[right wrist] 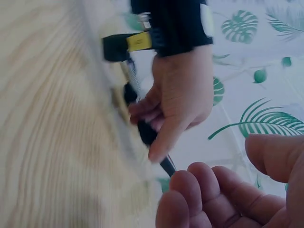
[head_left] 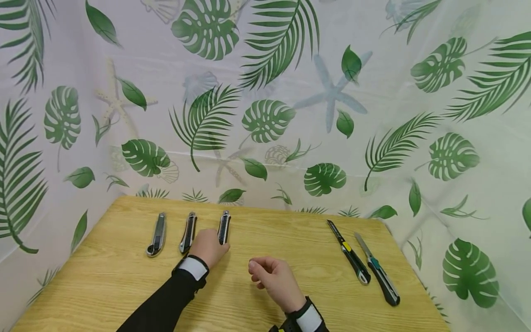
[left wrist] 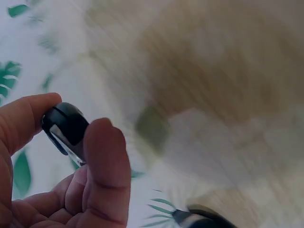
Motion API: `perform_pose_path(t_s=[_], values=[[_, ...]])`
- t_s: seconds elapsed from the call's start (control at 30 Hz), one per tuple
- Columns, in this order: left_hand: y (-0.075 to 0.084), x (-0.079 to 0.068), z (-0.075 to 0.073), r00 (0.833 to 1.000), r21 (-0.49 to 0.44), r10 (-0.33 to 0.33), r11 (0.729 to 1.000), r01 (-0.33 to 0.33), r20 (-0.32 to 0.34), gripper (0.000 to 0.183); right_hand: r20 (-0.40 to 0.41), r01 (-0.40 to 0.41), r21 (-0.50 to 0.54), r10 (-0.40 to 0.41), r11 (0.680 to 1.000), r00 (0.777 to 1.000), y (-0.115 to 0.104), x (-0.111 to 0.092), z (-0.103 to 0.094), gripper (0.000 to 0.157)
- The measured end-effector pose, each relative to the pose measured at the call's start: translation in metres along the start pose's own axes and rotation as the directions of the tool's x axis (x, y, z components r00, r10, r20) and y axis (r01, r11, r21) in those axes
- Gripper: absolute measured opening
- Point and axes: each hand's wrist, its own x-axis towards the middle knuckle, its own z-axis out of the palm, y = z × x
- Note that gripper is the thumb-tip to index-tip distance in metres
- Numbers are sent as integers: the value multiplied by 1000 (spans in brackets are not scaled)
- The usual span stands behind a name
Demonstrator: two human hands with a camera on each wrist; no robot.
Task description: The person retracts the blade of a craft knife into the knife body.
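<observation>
In the head view, the left grip [head_left: 209,246] pinches a utility knife [head_left: 224,228], which points away from it over the wood-grained surface [head_left: 286,237]; the hand covers the knife's near end. Just left of this grip lies a second knife [head_left: 189,230], and farther left a grey knife [head_left: 157,235]. The right grip [head_left: 275,281], right of and nearer than the left one, is loosely curled. Well to its right lie a yellow-marked knife [head_left: 350,256] and a teal-marked knife [head_left: 380,274]. Behind everything hangs a leaf-printed cloth [head_left: 267,184].

In the left wrist view, thumb and forefinger press on either side of the held knife's dark end. A dark object [left wrist: 204,218] below and right is too cropped to identify.

In the right wrist view, a gap parts the right thumb from its fingers; beyond them, the left grip blocks part of its knife.
</observation>
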Motion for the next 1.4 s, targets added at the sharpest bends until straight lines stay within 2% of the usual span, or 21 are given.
perform_pose_path(t_s=[0.1,0.2,0.27,0.37,0.57,0.63,0.73,0.83,0.93,1.0,1.07,1.2,1.3,1.4], values=[[-5,9,0,1000,35,-1,999,1,13,42,-43,76,-178,-85,981,995,4,2,1,44],[-8,13,0,999,51,-20,999,18,33,46,-83,127,-352,-166,927,983,7,3,3,41],[-8,15,1,999,61,-29,998,26,41,47,-98,135,-418,-192,898,977,7,4,4,39],[-8,16,1,998,72,-45,997,41,49,45,-107,125,-445,-191,887,976,6,4,5,38],[-7,15,1,995,124,-75,990,67,60,46,-107,105,-455,-171,885,979,7,6,4,38],[-6,12,0,996,144,-73,987,65,50,52,-110,106,-460,-175,882,978,9,7,2,38],[-3,4,-2,999,158,-49,986,49,-2,60,-123,104,-478,-183,872,975,14,7,-10,40],[1,-11,-7,998,119,9,993,-2,-59,60,-165,71,-520,-181,851,970,22,10,-36,38],[7,-31,-16,997,21,60,998,-59,-47,51,-231,5,-601,-180,799,956,36,16,-79,37],[11,-47,-21,997,-45,75,996,-74,8,50,-284,-59,-655,-172,753,943,47,20,-113,39],[14,-62,-26,994,-117,73,991,-63,81,54,-331,-133,-707,-158,695,930,59,25,-146,43],[20,-90,-29,977,-204,96,977,-56,190,63,-427,-296,-747,-87,595,900,75,31,-201,53],[25,-103,-27,964,-268,126,962,-60,236,64,-455,-367,-764,-41,531,889,80,34,-224,58],[28,-111,-23,951,-315,147,947,-56,273,62,-438,-378,-784,-7,492,899,83,36,-232,59]])
